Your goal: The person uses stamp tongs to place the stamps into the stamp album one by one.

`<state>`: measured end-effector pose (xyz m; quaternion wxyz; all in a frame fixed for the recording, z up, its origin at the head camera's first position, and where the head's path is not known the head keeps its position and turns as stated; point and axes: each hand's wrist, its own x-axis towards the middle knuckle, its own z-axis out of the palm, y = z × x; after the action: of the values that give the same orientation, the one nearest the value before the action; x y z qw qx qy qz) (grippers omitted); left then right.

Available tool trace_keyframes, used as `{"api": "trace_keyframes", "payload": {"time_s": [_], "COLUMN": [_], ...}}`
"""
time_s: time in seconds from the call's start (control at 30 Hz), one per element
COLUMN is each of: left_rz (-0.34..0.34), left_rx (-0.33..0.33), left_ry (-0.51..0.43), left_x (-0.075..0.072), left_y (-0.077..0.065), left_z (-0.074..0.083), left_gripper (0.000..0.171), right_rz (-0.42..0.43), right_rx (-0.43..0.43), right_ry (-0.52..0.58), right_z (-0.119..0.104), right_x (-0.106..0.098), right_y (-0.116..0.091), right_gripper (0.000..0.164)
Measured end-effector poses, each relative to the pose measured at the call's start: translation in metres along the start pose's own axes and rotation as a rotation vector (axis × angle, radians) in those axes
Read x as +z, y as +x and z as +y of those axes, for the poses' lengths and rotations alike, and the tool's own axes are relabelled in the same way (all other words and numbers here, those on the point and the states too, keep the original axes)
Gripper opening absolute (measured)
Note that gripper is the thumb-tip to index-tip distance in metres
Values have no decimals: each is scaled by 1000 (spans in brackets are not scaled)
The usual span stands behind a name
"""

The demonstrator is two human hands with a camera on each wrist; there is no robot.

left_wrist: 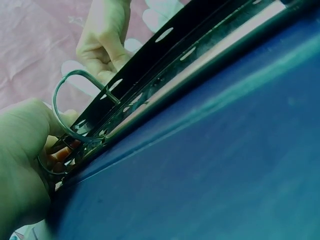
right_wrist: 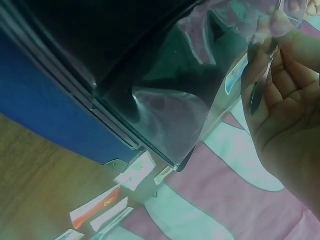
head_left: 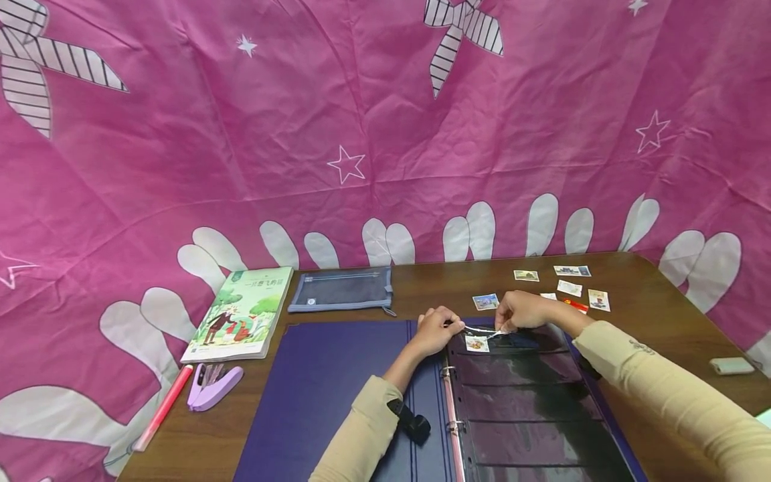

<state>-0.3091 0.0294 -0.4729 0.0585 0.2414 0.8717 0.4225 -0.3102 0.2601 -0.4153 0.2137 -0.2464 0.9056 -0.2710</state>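
Film point(right_wrist: 172, 106), glossy, clear and creased, in right hand point(head_left: 523, 310)

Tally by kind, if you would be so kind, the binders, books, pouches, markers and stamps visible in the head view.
Binder: 1
Book: 1
Pouch: 1
Marker: 1
Stamps: 8, some partly covered
Total: 12

Evenly lit and mostly crisp in head view, with sheen and dark patches across glossy page point(head_left: 530, 402) at lower right. Tinted blue-green in left wrist view; washed out over backdrop point(left_wrist: 30, 60) at upper left, soft over blue cover point(left_wrist: 200, 175) at lower right. Greenish, hazy in right wrist view; near-black at upper left, glare-streaked across clear film point(right_wrist: 172, 107) near centre.
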Motion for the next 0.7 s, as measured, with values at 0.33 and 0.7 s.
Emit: {"api": "trace_keyframes", "payload": {"time_s": [0.33, 0.7], "left_rz": [76, -4], "left_rx": [13, 57], "left_ry": [103, 434], "left_x": [4, 1], "left_y": [-7, -5], "left_z": [1, 18], "left_gripper": [18, 37], "right_rz": [74, 308], "right_rx": [-65, 57], "right_ry": [-15, -160], "right_z": [1, 16], "right_x": [11, 6], "right_y": [-5, -19], "right_gripper": [6, 11]}}
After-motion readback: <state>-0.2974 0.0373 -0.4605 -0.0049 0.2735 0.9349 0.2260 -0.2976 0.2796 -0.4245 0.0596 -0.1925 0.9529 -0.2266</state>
